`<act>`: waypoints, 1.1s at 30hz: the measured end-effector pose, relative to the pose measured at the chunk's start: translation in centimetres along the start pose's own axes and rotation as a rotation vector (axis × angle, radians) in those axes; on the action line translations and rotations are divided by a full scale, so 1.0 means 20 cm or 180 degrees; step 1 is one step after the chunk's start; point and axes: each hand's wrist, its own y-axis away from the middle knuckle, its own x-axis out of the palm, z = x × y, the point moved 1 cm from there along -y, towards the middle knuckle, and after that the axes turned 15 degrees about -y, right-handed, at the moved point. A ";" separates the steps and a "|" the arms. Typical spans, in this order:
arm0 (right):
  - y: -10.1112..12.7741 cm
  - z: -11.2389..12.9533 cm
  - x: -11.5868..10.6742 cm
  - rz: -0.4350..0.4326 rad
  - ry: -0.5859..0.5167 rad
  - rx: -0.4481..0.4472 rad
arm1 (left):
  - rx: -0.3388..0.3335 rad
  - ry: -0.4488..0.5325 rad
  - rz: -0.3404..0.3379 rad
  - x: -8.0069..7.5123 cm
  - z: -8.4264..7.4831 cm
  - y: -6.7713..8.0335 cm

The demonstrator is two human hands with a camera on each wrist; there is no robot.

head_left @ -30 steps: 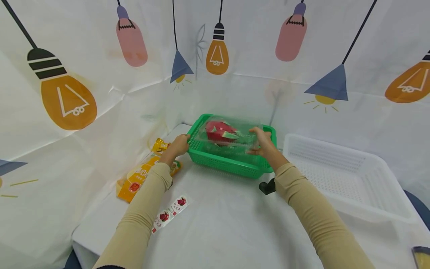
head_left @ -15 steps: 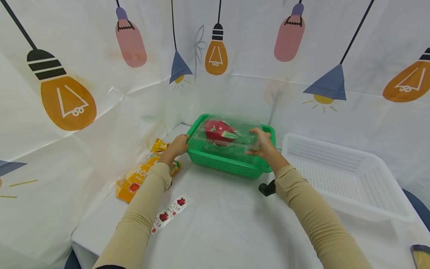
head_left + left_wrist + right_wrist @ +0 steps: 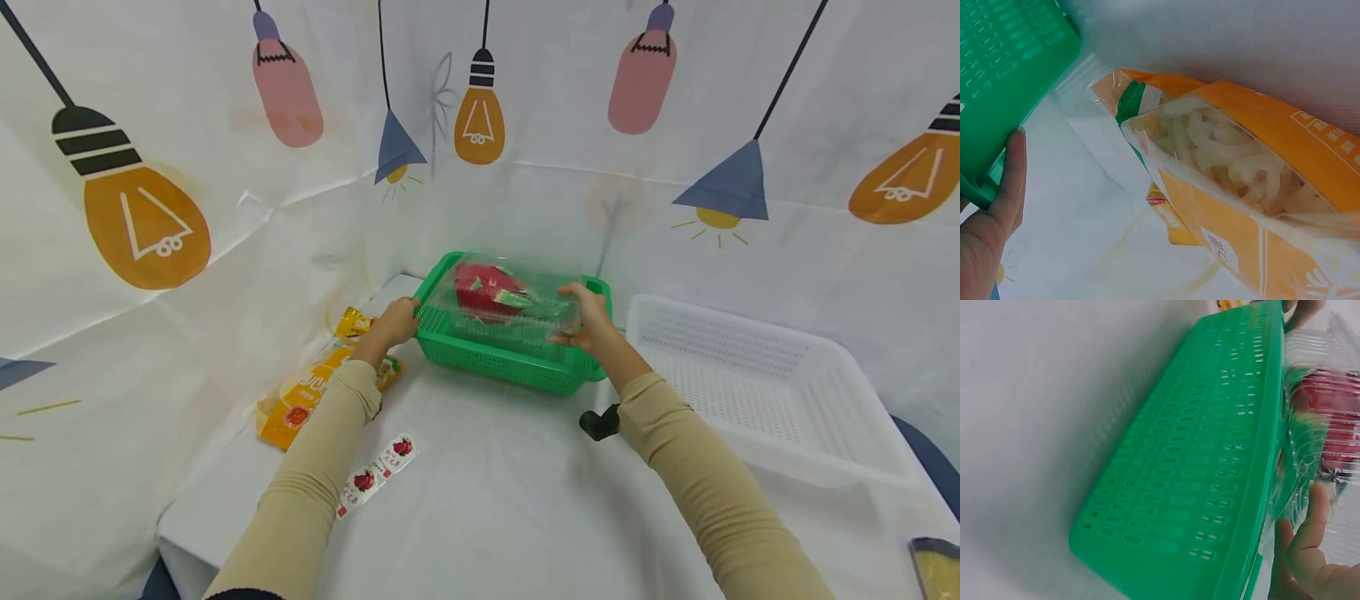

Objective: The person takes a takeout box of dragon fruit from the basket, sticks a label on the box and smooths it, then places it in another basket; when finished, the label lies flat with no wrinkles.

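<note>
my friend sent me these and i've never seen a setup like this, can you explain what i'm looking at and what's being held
There is no robot here: a person works with two bare hands. The wide picture comes from a camera on the head, looking forward and down; the two close-ups come from cameras on each wrist.

The left hand grips the end of a green basket. The right hand holds a clear plastic box at that basket, with a red dragon fruit inside.

On the white table are also an orange bag, a small yellow packet, a strip of fruit stickers and a white basket.
</note>
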 end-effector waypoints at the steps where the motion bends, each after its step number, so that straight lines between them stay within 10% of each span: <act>1: 0.00 0.00 0.00 0.0007 0.0000 0.0002 | -0.0004 0.0006 -0.0002 0.00 0.00 0.00; 33: 0.14 -0.01 -0.01 0.0326 -0.0102 -0.0071 | -0.0040 0.0017 0.0051 -0.01 -0.02 0.01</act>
